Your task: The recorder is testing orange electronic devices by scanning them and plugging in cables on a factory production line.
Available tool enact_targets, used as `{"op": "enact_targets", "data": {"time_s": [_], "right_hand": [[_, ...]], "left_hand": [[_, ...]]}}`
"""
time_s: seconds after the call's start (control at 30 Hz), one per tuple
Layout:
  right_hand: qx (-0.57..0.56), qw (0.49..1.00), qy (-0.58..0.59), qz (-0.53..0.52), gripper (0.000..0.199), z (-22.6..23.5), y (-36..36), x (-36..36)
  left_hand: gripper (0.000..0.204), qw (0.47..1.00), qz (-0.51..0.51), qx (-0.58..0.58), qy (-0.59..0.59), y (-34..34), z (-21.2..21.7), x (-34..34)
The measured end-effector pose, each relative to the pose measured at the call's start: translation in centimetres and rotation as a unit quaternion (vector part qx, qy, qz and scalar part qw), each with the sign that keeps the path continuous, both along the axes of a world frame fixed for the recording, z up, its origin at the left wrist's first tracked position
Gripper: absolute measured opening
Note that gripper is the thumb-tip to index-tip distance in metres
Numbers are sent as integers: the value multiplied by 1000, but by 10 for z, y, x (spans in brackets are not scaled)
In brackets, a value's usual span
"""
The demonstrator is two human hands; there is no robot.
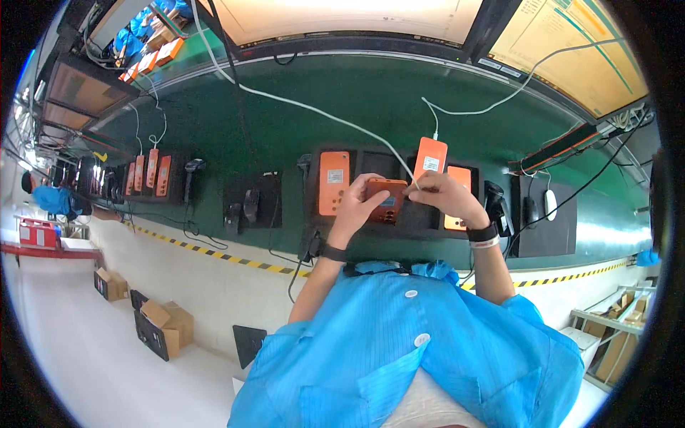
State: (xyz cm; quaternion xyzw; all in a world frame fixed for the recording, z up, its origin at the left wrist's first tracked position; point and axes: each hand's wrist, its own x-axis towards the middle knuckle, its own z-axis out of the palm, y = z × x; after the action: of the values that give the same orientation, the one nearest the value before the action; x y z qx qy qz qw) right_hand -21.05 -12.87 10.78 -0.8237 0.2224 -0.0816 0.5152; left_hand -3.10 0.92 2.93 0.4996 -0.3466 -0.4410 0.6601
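Observation:
My left hand (356, 205) is wrapped round an orange smartphone (386, 184), its thumb across the front. Close to the phone's right end, my right hand (451, 197) pinches the end of a white cable (335, 119); whether the plug sits in the phone is hidden by the fingers. Beneath both hands lies a black tray (417, 232) with compartments. An orange phone with a white label (333, 182) rests in its left part. Another labelled orange phone (430, 158), joined to a second white cable (436, 127), lies at the tray's far edge. A third orange phone (457, 222) is partly behind my right wrist.
Black handheld scanners (495, 205) stand right of the tray, beside a white mouse (549, 204) on a dark mat. Monitors (342, 21) line the green bench's back (314, 82). Further left, more orange phones (152, 168) stand in a rack. Cardboard boxes (178, 327) sit on the floor.

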Motion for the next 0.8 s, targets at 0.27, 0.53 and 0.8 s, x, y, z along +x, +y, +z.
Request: {"op": "enact_targets", "data": {"time_s": [0.27, 0.53, 0.8], "right_hand": [[99, 993, -61, -25, 23, 6, 11, 38], [63, 995, -77, -14, 20, 3, 14, 46], [-108, 994, -26, 19, 19, 21, 21, 47]], "left_hand": [[26, 996, 15, 28, -78, 14, 8, -7], [27, 998, 25, 17, -54, 15, 0, -8], [22, 998, 24, 1, -50, 15, -1, -13]]}}
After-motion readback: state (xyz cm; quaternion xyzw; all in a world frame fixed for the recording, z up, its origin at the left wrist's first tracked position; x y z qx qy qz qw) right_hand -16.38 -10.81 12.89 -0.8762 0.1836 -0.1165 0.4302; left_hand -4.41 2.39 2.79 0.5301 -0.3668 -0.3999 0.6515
